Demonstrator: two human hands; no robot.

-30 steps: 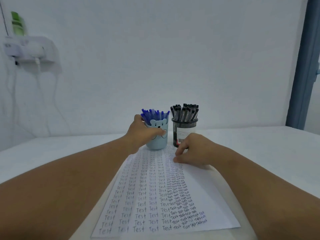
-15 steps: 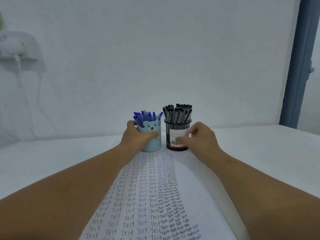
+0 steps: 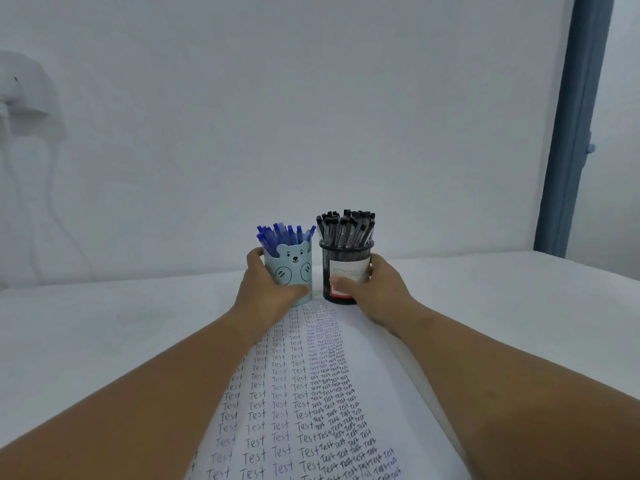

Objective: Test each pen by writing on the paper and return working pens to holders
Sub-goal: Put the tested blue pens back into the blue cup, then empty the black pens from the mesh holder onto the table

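White worktop (image 3: 104,323) fills my view from the near edge to a plain pale wall, and I read it from my side outward. Nearest me lies the paper (image 3: 374,393), a long sheet running straight away from me, its columns crowded with the word "Test" in dark and bluish ink. My two forearms run along either side of it.

At the far end of the sheet my left hand (image 3: 266,289) wraps the pale blue bear-face holder (image 3: 292,271), thumb across the front near the base, fingers round the left side. Its grip is closed on the cup. The blue pens (image 3: 280,235) stand upright in it, caps up, fanned slightly.

Just beside it, my right hand (image 3: 374,289) holds the black mesh holder (image 3: 346,271), thumb over the white label, fingers curled behind the right side. The black pens (image 3: 346,228) stand packed in it, also near vertical.

Neither hand carries a pen. What the next draw turns on, I judge, is that every pen stands above the grip, long axis upright, so a hand must let go of its cup and rise to the caps. The left is nearer the blue pens, the right nearer the black. Both holders sit at the paper's far edge; whether they touch each other I cannot tell.
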